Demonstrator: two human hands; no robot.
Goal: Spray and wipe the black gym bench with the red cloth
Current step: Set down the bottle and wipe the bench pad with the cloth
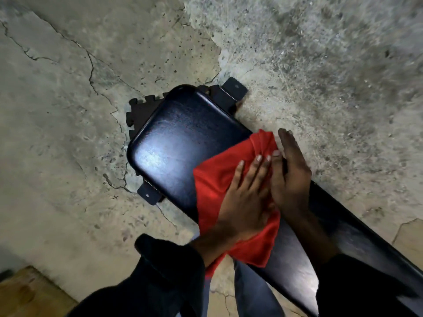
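Observation:
The black gym bench (176,138) runs from the middle of the view down to the lower right, its padded top shiny. A red cloth (214,177) lies spread across the pad near its middle. My left hand (246,197) presses flat on the cloth with the fingers stretched out. My right hand (290,175) rests beside it at the pad's right edge, palm turned inward, fingers touching the bunched end of the cloth. No spray bottle is in view.
Cracked concrete floor (80,110) surrounds the bench. Black metal feet (233,90) and a foam mat piece (139,110) show under the far end. A wooden board (25,291) lies at the lower left. My jeans-clad leg (251,291) stands beside the bench.

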